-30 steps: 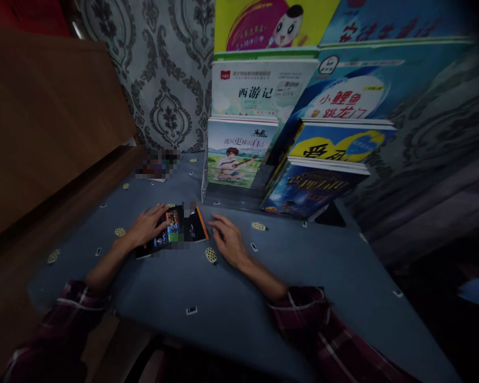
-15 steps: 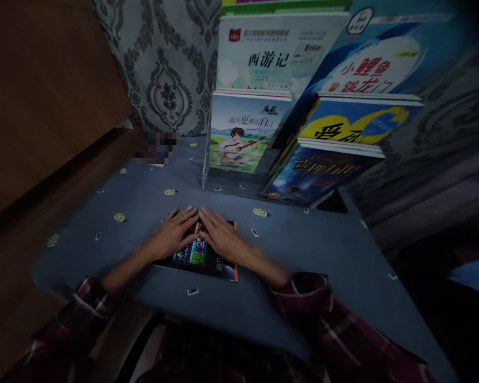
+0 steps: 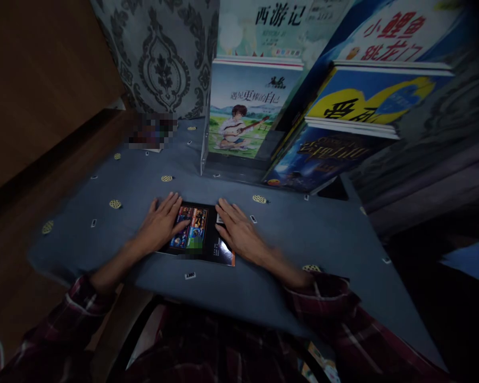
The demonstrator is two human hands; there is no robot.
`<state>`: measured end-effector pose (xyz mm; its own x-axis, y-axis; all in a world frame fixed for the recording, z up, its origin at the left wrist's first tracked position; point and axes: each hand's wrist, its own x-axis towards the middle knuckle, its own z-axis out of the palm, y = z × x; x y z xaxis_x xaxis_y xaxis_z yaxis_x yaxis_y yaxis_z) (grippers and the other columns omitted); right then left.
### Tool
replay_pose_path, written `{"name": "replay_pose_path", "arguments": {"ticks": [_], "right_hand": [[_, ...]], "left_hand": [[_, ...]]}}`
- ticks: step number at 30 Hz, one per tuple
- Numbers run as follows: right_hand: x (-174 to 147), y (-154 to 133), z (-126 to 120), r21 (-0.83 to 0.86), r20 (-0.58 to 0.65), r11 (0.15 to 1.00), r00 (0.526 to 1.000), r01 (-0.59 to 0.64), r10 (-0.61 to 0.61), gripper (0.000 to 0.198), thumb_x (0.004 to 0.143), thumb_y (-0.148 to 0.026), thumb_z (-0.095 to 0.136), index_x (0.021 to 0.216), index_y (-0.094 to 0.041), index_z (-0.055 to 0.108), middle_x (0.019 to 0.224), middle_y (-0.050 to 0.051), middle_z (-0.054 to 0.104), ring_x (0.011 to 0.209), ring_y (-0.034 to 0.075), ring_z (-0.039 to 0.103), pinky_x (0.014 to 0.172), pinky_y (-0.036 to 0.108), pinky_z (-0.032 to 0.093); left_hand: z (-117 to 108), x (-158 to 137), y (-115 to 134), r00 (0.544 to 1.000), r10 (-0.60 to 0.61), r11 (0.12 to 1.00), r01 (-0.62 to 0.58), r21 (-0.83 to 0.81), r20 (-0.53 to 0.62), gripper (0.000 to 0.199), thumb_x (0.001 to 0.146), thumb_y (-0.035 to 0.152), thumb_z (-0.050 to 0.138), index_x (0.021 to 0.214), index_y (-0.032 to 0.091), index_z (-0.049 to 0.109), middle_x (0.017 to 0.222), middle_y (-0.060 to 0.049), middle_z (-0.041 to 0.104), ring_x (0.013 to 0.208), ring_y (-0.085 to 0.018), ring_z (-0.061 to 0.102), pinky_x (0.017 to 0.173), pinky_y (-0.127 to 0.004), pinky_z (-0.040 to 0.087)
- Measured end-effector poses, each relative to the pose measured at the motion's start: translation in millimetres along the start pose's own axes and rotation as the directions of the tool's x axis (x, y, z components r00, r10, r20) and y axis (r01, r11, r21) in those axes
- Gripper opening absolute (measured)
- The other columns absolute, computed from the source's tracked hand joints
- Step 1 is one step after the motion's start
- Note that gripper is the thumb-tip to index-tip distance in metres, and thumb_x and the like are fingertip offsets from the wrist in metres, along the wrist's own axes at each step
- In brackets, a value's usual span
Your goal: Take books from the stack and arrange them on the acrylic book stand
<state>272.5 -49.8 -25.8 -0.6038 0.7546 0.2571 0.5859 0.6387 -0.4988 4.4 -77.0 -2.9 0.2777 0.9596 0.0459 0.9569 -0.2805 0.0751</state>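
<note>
A thin dark book [image 3: 211, 234] with small colourful pictures and an orange edge lies flat on the table before me. My left hand [image 3: 159, 224] rests palm down over its left side, fingers stretched out and the thumb pointing across the pictures. Over the right side lies my right hand [image 3: 239, 231], also flat with its fingers extended. Between the two hands the middle of the cover shows. Neither hand is gripping; parts of the book's left and right sides are hidden beneath them.
Behind the book, a clear stand [image 3: 204, 159] holds several upright books, among them one with a guitar player [image 3: 243, 111] and a dark blue one [image 3: 323, 154]. A blurred item [image 3: 151, 133] lies at the back left. The blue-grey tablecloth [image 3: 135, 178] has pineapple prints.
My hands have slid apart, from fingertips nearly meeting over the middle of the book to its two sides. More of the cover shows. The view has tilted down slightly.
</note>
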Motion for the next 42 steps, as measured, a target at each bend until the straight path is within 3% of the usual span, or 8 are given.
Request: {"name": "replay_pose_path", "arguments": {"ticks": [8,14,21,25,30,36,40,42], "right_hand": [[-0.9,-0.7,-0.4,-0.097,0.013,0.995,1.000,0.020,-0.019,0.053,0.103,-0.030,0.045,0.154,-0.014,0.046,0.161,0.016,0.043,0.152,0.029,0.037,0.125,0.057,0.033],[-1.6,-1.6,-1.6,-0.124,0.018,0.992,1.000,0.018,-0.016,0.053,0.104,-0.032,0.042,0.154,-0.015,0.046,0.160,0.015,0.045,0.151,0.028,0.038,0.124,0.056,0.034],[-4.5,-3.8,-5.9,-0.158,-0.029,0.987,1.000,0.006,-0.011,0.047,0.103,-0.031,0.042,0.143,-0.013,0.059,0.151,0.018,0.056,0.139,0.033,0.051,0.117,0.058,0.043],[-14.2,-5.1,-10.2,-0.190,-0.085,0.982,0.996,-0.024,0.008,0.041,0.102,-0.029,0.046,0.134,-0.014,0.065,0.134,0.019,0.065,0.122,0.034,0.058,0.100,0.056,0.054],[-52.1,-16.3,-21.3,-0.290,-0.158,0.956,0.987,-0.031,-0.016,0.035,0.102,-0.028,0.047,0.126,-0.012,0.068,0.115,0.018,0.068,0.104,0.032,0.062,0.091,0.052,0.057],[-94.2,-51.2,-35.6,-0.238,-0.148,0.970,0.985,0.054,-0.092,0.027,0.104,-0.020,0.044,0.113,-0.017,0.069,0.089,0.009,0.069,0.082,0.023,0.063,0.077,0.039,0.057],[-77.3,-56.8,-41.8,-0.203,-0.092,0.976,0.991,0.076,-0.096,0.032,0.104,-0.019,0.042,0.091,-0.017,0.071,0.075,0.007,0.066,0.074,0.022,0.061,0.068,0.037,0.053],[-55.1,-54.6,-41.7,-0.180,-0.104,0.981,0.991,0.067,-0.086,0.034,0.105,-0.022,0.039,0.098,-0.015,0.072,0.083,0.010,0.071,0.081,0.024,0.065,0.074,0.041,0.056]], "left_hand": [[0.6,-15.6,27.3,0.988,0.117,0.993,-0.114,0.028,-0.098,0.054,0.108,0.040,0.030,0.149,0.011,0.048,0.158,-0.017,0.047,0.152,-0.028,0.037,0.125,-0.053,0.028],[1.7,-36.0,45.4,0.947,0.303,0.952,-0.305,-0.009,-0.105,0.065,0.104,0.058,0.035,0.154,0.017,0.040,0.162,-0.015,0.042,0.152,-0.027,0.036,0.125,-0.052,0.030],[2.1,-37.5,37.9,0.921,0.384,0.922,-0.386,-0.033,-0.061,0.079,0.098,0.066,0.046,0.160,0.019,0.029,0.164,-0.018,0.036,0.154,-0.030,0.032,0.126,-0.058,0.023],[-1.3,-32.5,27.4,0.889,0.455,0.889,-0.457,-0.026,-0.056,0.066,0.100,0.059,0.049,0.156,0.028,0.038,0.163,-0.013,0.040,0.153,-0.029,0.034,0.126,-0.058,0.021],[-16.7,-29.2,16.1,0.898,0.440,0.898,-0.440,0.008,-0.016,0.048,0.101,0.049,0.054,0.147,0.038,0.051,0.159,-0.009,0.046,0.149,-0.032,0.040,0.119,-0.061,0.032],[-33.1,-22.7,8.3,0.916,0.400,0.913,-0.394,-0.106,0.042,0.042,0.103,0.022,0.046,0.142,0.033,0.056,0.151,-0.007,0.054,0.138,-0.027,0.051,0.115,-0.054,0.040],[-32.1,-11.8,18.1,0.931,0.364,0.924,-0.361,-0.124,0.002,0.033,0.103,0.023,0.045,0.131,0.024,0.063,0.142,-0.010,0.060,0.135,-0.027,0.053,0.114,-0.054,0.041],[-27.1,-8.7,27.2,0.943,0.330,0.937,-0.333,-0.109,-0.044,0.030,0.104,0.027,0.044,0.127,0.021,0.063,0.137,-0.012,0.062,0.132,-0.028,0.056,0.113,-0.055,0.043]]}}
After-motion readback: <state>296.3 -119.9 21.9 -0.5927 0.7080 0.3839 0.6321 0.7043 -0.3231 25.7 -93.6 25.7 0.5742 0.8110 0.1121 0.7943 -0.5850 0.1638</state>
